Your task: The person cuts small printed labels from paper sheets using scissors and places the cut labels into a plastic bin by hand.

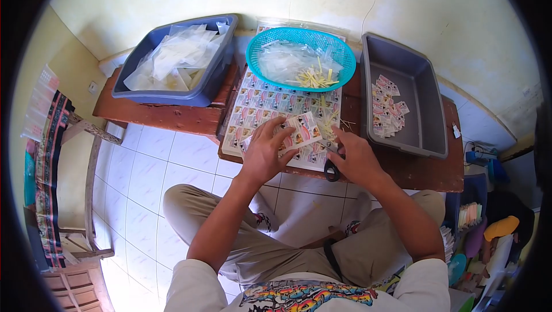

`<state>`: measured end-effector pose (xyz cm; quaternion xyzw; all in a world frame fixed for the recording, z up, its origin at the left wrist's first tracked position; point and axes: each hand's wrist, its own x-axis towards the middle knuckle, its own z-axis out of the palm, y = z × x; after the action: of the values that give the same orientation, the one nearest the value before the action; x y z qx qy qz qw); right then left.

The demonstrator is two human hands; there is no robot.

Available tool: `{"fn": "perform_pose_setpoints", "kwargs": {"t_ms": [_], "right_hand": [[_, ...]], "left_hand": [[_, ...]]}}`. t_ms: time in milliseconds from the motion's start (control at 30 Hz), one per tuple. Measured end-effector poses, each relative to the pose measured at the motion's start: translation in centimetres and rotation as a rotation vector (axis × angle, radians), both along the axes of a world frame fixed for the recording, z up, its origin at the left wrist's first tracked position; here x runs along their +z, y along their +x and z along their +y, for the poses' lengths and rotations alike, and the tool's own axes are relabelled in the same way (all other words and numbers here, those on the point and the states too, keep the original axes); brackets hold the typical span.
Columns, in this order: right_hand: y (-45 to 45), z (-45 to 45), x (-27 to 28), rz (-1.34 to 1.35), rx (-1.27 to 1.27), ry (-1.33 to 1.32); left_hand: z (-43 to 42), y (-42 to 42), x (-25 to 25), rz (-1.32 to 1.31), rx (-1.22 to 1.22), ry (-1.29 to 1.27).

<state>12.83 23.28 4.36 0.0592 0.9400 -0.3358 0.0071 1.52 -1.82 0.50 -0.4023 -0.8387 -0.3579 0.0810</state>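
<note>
My left hand [265, 146] is closed on a printed label strip [303, 130], its fingers over the strip's left part. Beside the strip's right end, my right hand [356, 155] is closed around black-handled scissors [332, 169], whose blades point left toward the strip. Beneath both hands lie printed sheets [253, 102] with rows of the same labels. Thin yellowish strips [326, 123] are scattered on the sheets near my right hand.
A turquoise basket [253, 62] behind the sheets holds clear plastic bags and yellowish strips. To the left, a blue-grey tub [215, 82] holds plastic bags. The grey tray [422, 93] at right contains cut labels. All stand on brown wooden tables [155, 117].
</note>
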Motion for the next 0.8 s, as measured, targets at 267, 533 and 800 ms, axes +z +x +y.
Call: {"fn": "perform_pose_setpoints", "kwargs": {"t_ms": [267,533,800], "right_hand": [[2.9,0.1,-0.8,-0.14,0.03,0.251],[2.6,-0.3,-3.5,-0.092,0.094,0.289],[1.7,-0.6,-2.9,-0.15,0.128,0.292]], "left_hand": [[0.3,-0.8,-1.4,-0.007,0.035,-0.048],[0.9,-1.0,-1.7,-0.006,0.038,-0.054],[0.7,-1.2,-1.4,-0.007,0.038,-0.031]]}}
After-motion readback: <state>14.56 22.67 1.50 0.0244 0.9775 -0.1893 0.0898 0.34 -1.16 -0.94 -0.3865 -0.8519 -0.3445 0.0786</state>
